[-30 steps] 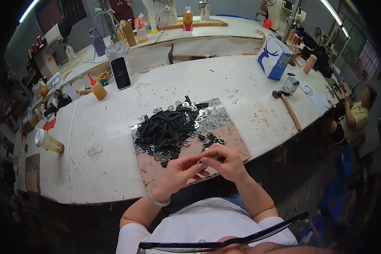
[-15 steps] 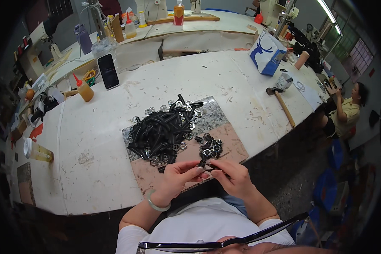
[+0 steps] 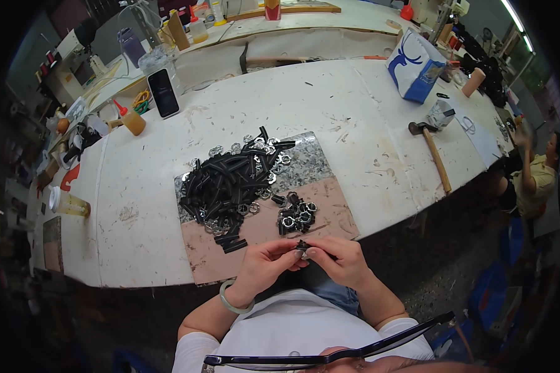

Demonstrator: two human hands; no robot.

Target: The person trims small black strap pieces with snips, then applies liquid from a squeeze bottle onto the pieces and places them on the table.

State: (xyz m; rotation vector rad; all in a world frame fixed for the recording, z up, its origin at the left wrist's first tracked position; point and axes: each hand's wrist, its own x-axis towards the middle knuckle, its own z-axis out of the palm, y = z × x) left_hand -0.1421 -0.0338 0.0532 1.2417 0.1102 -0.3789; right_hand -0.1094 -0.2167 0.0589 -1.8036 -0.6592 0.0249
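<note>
My left hand [image 3: 264,264], with a pale bangle at the wrist, and my right hand [image 3: 343,260] meet at the front edge of the work board. Both are closed, fingertips pinching a small black strip [image 3: 302,245] between them; a light spot shows under it, too small to make out. Just beyond lies a small cluster of silver rings with black strips [image 3: 297,213]. Farther left spreads a large heap of black strips [image 3: 221,180], with silver metal rings [image 3: 284,160] among and around it. Heap and cluster rest on the board [image 3: 330,199], part speckled stone, part brownish pink.
A hammer [image 3: 437,161] lies at the right, near a blue-and-white bag [image 3: 415,65]. At the left stand a lidded cup [image 3: 71,203], a glue bottle [image 3: 132,120] and a propped phone [image 3: 162,93]. A person in yellow [image 3: 537,177] sits at far right.
My hands have drawn closer together around the small black strip. The view has shifted, so the table sits somewhat higher. The far-right person's arm has moved.
</note>
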